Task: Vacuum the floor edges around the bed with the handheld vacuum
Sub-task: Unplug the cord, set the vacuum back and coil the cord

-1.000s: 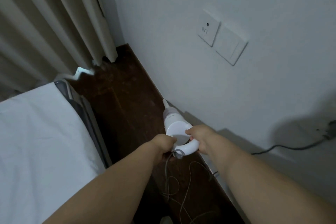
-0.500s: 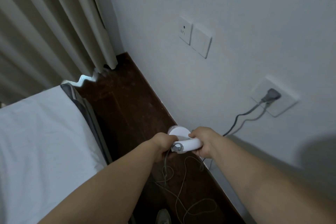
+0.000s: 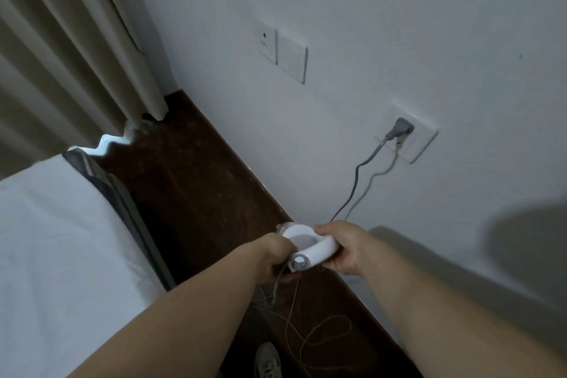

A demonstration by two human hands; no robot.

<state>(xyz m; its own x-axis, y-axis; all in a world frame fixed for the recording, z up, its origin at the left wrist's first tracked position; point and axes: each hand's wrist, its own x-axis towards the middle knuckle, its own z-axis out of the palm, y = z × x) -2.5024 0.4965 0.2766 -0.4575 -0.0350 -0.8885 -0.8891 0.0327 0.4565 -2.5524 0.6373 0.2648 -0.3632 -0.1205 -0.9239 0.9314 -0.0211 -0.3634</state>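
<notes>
The white handheld vacuum [image 3: 310, 247] is held above the dark wooden floor strip [image 3: 196, 190] between the bed [image 3: 58, 248] and the white wall. My right hand [image 3: 342, 247] grips its looped handle. My left hand [image 3: 277, 258] holds the rear end by the grey cord socket, with the cord running under its fingers. The nozzle is hidden behind the body and hands. The bed has a white sheet and a grey edge trim [image 3: 129, 211] along the floor strip.
Two cords run from a wall socket [image 3: 405, 135] down to the floor, where thin white cable loops [image 3: 310, 334] lie. A shoe [image 3: 268, 360] stands near the bottom edge. Beige curtains [image 3: 70, 49] hang at the far corner. Switch plates [image 3: 283, 52] sit on the wall.
The vacuum has been pulled back toward me along the wall and tilted up, so its nozzle no longer shows. The view shifted right, and the wall socket came into sight.
</notes>
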